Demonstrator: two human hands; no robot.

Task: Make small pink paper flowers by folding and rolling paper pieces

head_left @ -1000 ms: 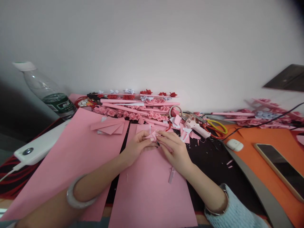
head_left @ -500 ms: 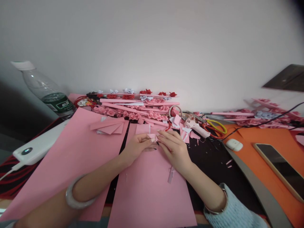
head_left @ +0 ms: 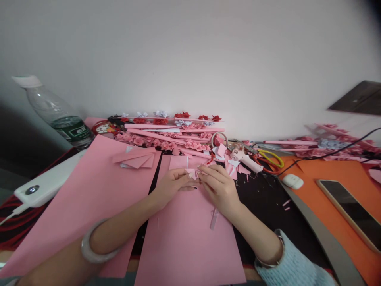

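Observation:
Between my two hands is a small folded piece of pink paper [head_left: 192, 172]. My left hand [head_left: 172, 186] pinches its left side, with the thumb in front and a dark-nailed finger showing below. My right hand [head_left: 219, 186] grips the right side between thumb and fingertips. Part of the folded paper is hidden by the fingers. Both hands are over a large pink sheet [head_left: 190, 242]. A thin pale pink strip [head_left: 213, 219] lies below my right hand.
Behind my hands lie pink paper flowers and rolled stems [head_left: 154, 137], a tape roll [head_left: 219, 140], a glue gun [head_left: 245, 159] and yellow-handled scissors [head_left: 271, 158]. A water bottle [head_left: 59, 111] and power bank [head_left: 44, 182] are left; an earbud case [head_left: 293, 181] and phone [head_left: 351, 210] are right.
My fingers have shifted slightly on the folded paper, and more of its white-and-pink folds show between them. The thumbs have moved a little. Everything else stays in place.

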